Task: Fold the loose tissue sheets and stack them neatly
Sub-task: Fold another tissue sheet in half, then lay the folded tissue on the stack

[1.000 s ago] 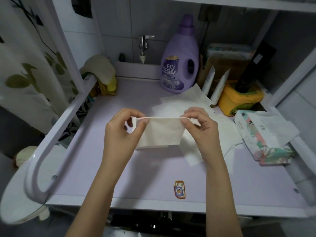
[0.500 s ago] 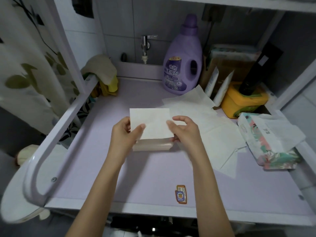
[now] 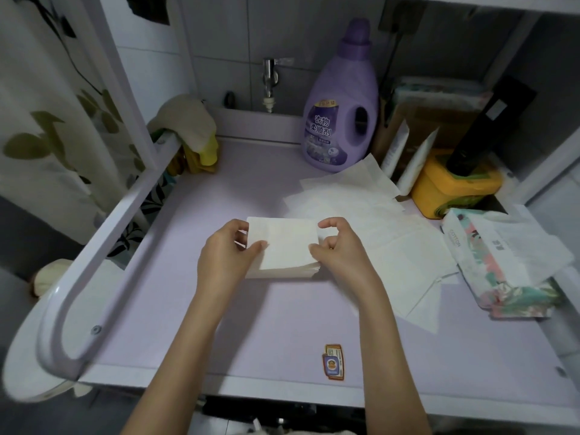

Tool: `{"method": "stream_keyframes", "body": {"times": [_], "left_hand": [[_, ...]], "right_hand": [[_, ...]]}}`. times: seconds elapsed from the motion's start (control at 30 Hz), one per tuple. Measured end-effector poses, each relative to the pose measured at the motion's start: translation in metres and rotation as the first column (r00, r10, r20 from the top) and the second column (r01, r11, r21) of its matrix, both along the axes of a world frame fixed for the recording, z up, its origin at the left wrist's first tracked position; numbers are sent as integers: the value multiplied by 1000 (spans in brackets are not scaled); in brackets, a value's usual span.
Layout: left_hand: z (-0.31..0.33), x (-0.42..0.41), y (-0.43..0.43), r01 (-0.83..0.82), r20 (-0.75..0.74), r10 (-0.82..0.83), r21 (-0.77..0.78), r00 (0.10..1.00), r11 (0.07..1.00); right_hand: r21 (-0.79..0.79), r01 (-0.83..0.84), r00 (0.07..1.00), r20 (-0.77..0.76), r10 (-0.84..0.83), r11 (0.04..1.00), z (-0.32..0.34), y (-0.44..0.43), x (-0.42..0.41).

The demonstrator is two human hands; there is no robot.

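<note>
L hand (image 3: 226,259): bare from fingertips to wrist; we mark short nails, seen best on the thumb. R hand (image 3: 340,249): bare likewise; we note a small yellowish glint (image 3: 331,247) on one finger, nr. the knuckle, too small to tell whether it is a ring. L forearm (image 3: 179,350) & R forearm (image 3: 386,340): slim, smooth, uncovered behind each hand as far as the lower frame edge. Detail is soft in dim light, esp. behind the wrists.
</note>
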State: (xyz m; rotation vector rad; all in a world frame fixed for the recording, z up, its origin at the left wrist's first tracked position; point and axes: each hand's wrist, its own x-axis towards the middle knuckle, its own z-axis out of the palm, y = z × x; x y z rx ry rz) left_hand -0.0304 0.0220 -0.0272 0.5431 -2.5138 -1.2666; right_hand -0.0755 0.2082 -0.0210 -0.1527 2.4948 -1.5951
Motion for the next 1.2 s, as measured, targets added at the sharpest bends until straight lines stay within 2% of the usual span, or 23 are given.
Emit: {"method": "stream_keyframes", "body": {"times": [0.4,0.53,0.63,0.7,0.8,0.87,0.93,1.0,1.07,1.2], "left_hand": [[-6,0,-2,-38,-22,38,28,999,999],[-10,4,3,-76,-92,55,-248,994,966],[-12,5,10,21,-214,-141,-481,967,877],[-14,4,18,141,-158,-281,-582,947,801],[-15,4,31,293,-4,-355,-556,935,778],[-17,5,33,301,20,-348,-554,937,776],[-17,5,33,304,34,-347,-568,937,765],[-15,3,32,324,59,-355,-566,933,758],[-13,2,32,328,68,-352,-558,934,762],[-11,2,32,316,48,-347,-549,936,774]], "right_hand": [[68,-32,998,50,29,997,-4,-2,0],[95,-4,1000,27,2,996,-5,0,1],[89,62,998,17,-64,994,-5,10,1],[119,137,990,-4,-138,983,-6,25,-1],[260,311,950,-107,-293,914,-12,53,-3],[302,424,906,-139,-401,854,-18,72,-2],[231,462,885,-63,-461,856,-23,86,-3],[101,449,891,18,-453,888,-24,90,-7],[67,433,899,40,-436,899,-24,86,-18],[312,433,901,-176,-396,846,-21,65,-44]]}}
